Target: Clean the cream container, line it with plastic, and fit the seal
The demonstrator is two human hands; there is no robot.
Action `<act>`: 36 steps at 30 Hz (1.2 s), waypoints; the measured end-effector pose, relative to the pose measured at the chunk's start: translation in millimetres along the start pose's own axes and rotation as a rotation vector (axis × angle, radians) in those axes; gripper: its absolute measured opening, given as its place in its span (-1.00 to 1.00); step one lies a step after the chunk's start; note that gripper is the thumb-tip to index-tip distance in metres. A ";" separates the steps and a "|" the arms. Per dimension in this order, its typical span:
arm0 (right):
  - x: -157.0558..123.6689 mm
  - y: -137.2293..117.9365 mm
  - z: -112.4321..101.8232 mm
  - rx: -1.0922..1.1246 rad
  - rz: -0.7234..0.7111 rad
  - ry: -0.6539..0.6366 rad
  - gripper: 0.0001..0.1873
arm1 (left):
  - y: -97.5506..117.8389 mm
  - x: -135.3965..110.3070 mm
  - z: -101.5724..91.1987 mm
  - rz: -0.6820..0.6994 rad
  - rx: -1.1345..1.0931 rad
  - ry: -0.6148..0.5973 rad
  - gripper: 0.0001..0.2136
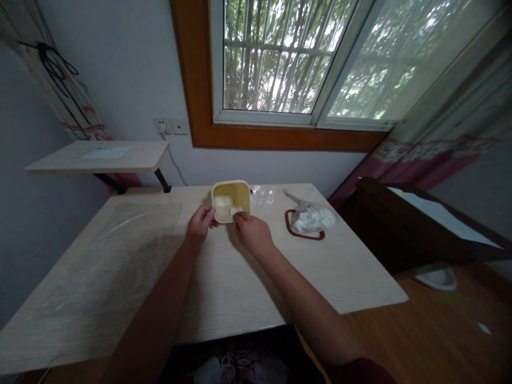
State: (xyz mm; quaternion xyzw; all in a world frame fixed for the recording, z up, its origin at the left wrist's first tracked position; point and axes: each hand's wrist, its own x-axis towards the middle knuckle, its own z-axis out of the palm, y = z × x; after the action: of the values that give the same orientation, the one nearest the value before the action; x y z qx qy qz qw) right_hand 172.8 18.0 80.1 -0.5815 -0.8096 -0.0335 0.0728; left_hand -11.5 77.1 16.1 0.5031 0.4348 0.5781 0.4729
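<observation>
A pale yellow, square box with rounded corners point(231, 192) is tipped up near the back of the table, its open side facing me. My left hand point(199, 225) grips the box at its lower left corner, thumb on the rim. Pinched in the fingers of my right hand point(253, 232) is a small white piece of tissue point(236, 212), pressed against the inside of the box by the lower rim. The fingertips partly cover the tissue.
A clear plastic bag of white material point(314, 217) lies to the right, over a brown curved frame point(291, 230). Clear plastic sheeting point(132, 240) covers the table's left part. A raised shelf point(100, 154) stands at the back left, below wall sockets point(170, 126).
</observation>
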 end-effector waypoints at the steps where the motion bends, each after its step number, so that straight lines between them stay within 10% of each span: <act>1: -0.3 -0.6 0.4 0.006 0.015 -0.016 -0.64 | -1.0 0.4 0.4 -0.001 0.003 0.005 -0.63; 36: 1.6 5.3 5.2 0.068 0.059 -0.043 -0.43 | -8.5 4.7 9.3 -0.025 -0.058 0.018 -0.52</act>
State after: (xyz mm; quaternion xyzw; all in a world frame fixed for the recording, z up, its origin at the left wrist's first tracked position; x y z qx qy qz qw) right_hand 177.0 21.9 75.1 -0.6029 -0.7941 0.0088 0.0761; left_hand -1.6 83.4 9.6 0.4786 0.4285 0.5888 0.4905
